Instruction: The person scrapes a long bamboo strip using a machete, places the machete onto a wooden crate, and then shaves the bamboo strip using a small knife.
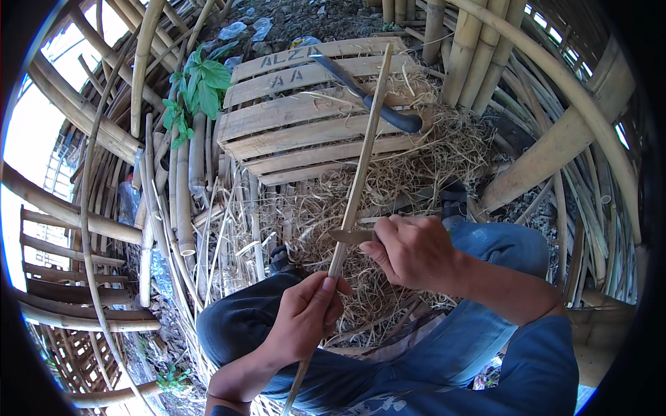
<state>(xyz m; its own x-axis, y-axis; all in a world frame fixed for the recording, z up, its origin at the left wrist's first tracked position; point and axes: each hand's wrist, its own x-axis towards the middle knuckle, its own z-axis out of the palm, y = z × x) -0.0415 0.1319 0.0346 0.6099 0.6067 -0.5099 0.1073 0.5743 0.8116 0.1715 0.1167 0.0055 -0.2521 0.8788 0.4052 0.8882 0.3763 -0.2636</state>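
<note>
My left hand (305, 312) is closed round a long, thin bamboo strip (359, 166), with the thumb lying along it. The strip slants up and away, its far end over the wooden slatted crate. In my right hand (413, 251) is a knife (350, 236); the fingers wrap its handle and hide most of it. Its short, dark blade lies across the strip, just above my left hand. Farther off, a second, larger blade with a dark curved handle (402, 120) rests on the slatted crate (288, 123), partly behind the strip.
Curly shavings (388, 298) cover the ground between my bent knees and beside the crate. Bamboo poles (479, 52) stand at the back right, with a thick slanting pole (541, 163) below them. Cut bamboo lengths (184, 201) and a green leafy plant (201, 87) are on the left.
</note>
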